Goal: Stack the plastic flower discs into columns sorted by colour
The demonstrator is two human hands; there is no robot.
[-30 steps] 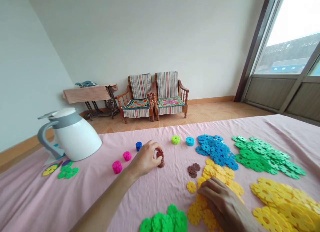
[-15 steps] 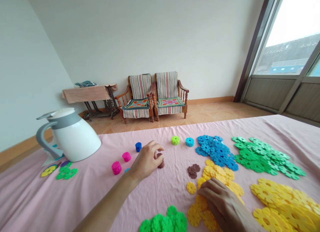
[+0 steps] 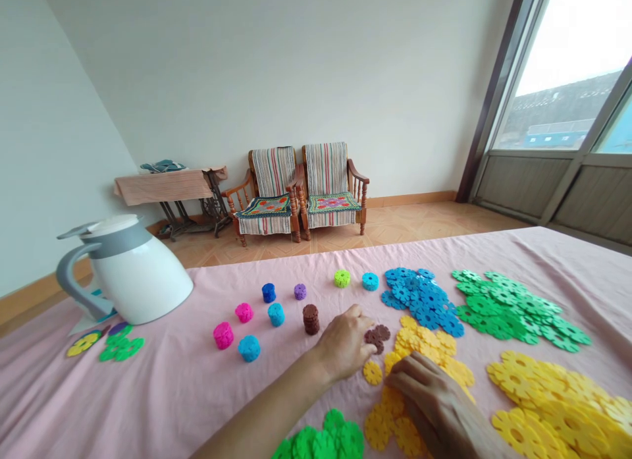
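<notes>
My left hand [image 3: 345, 340] reaches to the small loose group of brown flower-shaped plastic discs [image 3: 378, 336]. Its thumb and fingers are apart at the group's left edge, with nothing seen held. Just left of this hand stands an upright stack of brown discs [image 3: 311, 319]. My right hand [image 3: 429, 393] rests low over the yellow disc pile [image 3: 429, 344], fingers stretched over the discs and fingertips partly hidden. A single yellow disc [image 3: 372, 373] lies between the two hands.
Small stacks stand leftward: pink [image 3: 223, 335], light blue [image 3: 249, 348], dark blue [image 3: 268, 292], purple [image 3: 300, 291]. Lime [image 3: 342, 278] and cyan [image 3: 370, 281] stacks sit farther back. Blue [image 3: 419, 297], green [image 3: 513, 311] and yellow [image 3: 557, 400] piles spread right. A white jug [image 3: 138, 274] stands left.
My left hand has left the brown stack and moved right to the loose brown discs, uncovering the purple and light blue stacks. My right hand stays over the yellow pile. The view has shifted slightly.
</notes>
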